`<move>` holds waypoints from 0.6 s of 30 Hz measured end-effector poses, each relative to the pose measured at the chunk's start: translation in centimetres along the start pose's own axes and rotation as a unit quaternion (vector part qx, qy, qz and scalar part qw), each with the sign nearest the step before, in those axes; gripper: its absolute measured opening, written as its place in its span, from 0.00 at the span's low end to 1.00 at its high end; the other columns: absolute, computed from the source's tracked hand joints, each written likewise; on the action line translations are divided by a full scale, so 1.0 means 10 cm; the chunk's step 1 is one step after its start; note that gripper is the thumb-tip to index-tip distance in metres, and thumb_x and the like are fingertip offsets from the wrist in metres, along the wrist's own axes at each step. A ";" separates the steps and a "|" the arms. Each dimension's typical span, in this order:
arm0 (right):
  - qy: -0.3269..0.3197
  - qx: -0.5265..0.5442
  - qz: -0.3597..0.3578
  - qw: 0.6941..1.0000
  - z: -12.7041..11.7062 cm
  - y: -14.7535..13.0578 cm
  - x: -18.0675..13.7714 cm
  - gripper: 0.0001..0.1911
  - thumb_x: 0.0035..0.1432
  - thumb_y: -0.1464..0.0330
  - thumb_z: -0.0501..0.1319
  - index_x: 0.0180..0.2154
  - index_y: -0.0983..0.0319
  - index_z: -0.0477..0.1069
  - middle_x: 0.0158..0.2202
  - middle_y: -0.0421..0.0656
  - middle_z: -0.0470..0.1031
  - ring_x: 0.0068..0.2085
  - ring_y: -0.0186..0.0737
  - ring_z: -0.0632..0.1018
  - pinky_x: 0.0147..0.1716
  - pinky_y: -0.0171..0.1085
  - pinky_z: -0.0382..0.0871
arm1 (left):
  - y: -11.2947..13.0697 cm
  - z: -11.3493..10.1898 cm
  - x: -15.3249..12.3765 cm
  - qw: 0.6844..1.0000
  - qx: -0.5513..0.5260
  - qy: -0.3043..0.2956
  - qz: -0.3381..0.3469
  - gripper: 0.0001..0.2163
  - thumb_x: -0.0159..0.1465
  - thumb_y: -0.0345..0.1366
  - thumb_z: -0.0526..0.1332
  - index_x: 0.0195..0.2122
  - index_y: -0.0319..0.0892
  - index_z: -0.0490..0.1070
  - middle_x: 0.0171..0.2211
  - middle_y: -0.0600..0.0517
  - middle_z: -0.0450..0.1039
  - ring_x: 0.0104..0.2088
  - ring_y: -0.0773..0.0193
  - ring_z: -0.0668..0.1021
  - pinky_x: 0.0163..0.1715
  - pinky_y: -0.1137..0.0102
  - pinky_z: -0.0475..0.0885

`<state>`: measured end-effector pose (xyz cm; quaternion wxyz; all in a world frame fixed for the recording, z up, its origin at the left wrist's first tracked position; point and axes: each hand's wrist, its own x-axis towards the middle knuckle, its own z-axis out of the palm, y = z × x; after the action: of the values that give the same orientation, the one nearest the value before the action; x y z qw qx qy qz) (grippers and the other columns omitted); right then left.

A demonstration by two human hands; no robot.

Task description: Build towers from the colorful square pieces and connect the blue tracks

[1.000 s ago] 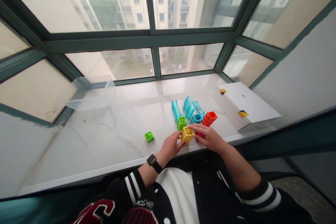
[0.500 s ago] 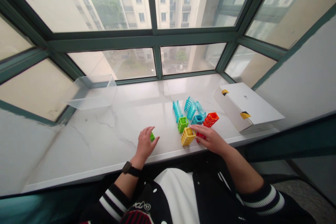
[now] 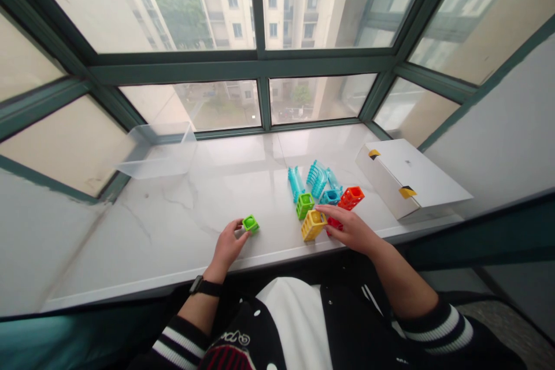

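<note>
Left hand [image 3: 226, 245] reached green cube [image 3: 250, 224] (fingers [image 3: 238, 226] touching it).

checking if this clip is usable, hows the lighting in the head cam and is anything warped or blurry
In the head view, daylight through the window washes out the buildings and leaves pale glare on the marble sill; in the same view, the green window frame bows toward the edges from wide-angle distortion; the left hand and right hand show no obvious blur.
</note>
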<state>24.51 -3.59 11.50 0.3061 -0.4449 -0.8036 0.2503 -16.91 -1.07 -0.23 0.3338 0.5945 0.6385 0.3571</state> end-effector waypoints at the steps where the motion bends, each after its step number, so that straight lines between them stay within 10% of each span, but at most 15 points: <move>1: -0.001 -0.002 0.000 1.000 0.00 0.00 0.00 0.28 0.65 0.72 0.62 0.66 0.54 0.71 0.64 0.48 0.77 0.64 0.52 0.78 0.66 0.54 0.73 | 0.01 0.00 -0.01 1.000 -0.018 0.001 -0.010 0.25 0.56 0.53 0.72 0.50 0.45 0.77 0.49 0.44 0.82 0.51 0.46 0.83 0.56 0.51 0.75; 18: 0.019 -0.026 0.006 0.999 -0.07 -0.08 0.01 0.28 0.67 0.65 0.65 0.67 0.51 0.70 0.69 0.48 0.70 0.68 0.55 0.73 0.68 0.58 0.69 | 0.51 0.08 -0.14 0.899 -0.415 -0.065 -0.124 0.29 0.56 0.53 0.75 0.54 0.42 0.76 0.50 0.42 0.81 0.47 0.53 0.83 0.50 0.58 0.78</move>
<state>24.48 -3.83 12.54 0.3084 -0.4625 -0.8010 0.2223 -13.44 -2.27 3.70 0.6328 0.3400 0.4774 0.5059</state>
